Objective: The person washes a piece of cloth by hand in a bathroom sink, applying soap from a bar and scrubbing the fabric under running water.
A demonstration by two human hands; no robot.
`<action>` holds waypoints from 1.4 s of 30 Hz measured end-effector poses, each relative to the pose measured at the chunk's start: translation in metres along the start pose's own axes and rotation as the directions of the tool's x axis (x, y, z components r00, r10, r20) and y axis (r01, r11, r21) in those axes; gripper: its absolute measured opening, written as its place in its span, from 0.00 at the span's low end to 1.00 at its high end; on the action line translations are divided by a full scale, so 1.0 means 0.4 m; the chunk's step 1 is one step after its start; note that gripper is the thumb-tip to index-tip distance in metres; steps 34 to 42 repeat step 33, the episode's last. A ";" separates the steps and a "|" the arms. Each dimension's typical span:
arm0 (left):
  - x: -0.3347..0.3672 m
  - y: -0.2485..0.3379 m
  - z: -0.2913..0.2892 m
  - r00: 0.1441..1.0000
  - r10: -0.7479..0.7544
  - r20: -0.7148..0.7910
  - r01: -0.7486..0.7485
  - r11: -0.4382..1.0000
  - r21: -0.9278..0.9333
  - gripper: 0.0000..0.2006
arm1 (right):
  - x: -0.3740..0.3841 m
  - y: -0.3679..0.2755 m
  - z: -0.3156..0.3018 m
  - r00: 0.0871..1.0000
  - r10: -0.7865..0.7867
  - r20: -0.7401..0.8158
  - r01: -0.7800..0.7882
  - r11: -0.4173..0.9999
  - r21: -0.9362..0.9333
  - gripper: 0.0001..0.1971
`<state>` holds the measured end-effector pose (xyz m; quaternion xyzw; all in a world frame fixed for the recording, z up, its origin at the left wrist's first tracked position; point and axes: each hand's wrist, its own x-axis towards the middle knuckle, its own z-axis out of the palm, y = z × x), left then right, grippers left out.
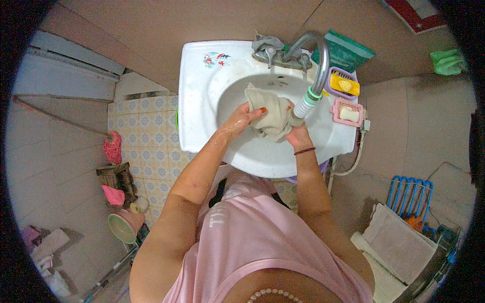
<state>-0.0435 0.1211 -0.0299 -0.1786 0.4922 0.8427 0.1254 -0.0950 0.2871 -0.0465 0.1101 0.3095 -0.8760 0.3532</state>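
A wet-looking, pale beige cloth (273,115) is stretched between my two hands over the basin of a white sink (194,111). My left hand (242,120) grips its left side, the thumb with a red nail lying on top. On the other side my right hand (298,135) holds the cloth's right edge, its fingers partly hidden under the cloth and behind the faucet's end. The curved metal faucet (323,60) has a white ribbed nozzle (305,107) that hangs just above the cloth's right side. Whether water runs from it I cannot tell.
Right of the basin sit a purple soap dish (332,92) with a yellow item and a pink dish (349,122) with white soap. A green board (348,50) leans behind. Towels (399,242) hang at lower right; a bucket (126,227) and wooden stool (118,179) stand left.
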 end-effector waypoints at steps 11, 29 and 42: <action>-0.017 0.009 -0.050 0.997 -0.073 0.010 0.073 0.997 0.032 0.11 | -0.033 -0.042 -0.042 0.988 -0.147 -0.040 0.135 0.966 -0.220 0.15; 0.066 -0.176 0.056 0.981 -0.044 0.190 -0.132 0.568 0.812 0.24 | 0.016 -0.031 -0.019 0.995 -0.093 -0.049 0.095 0.994 0.045 0.15; -0.006 -0.079 0.032 0.997 -0.046 0.062 -0.064 -0.051 0.997 0.24 | 0.037 -0.048 -0.104 0.897 -0.296 -0.329 0.051 0.808 -0.588 0.15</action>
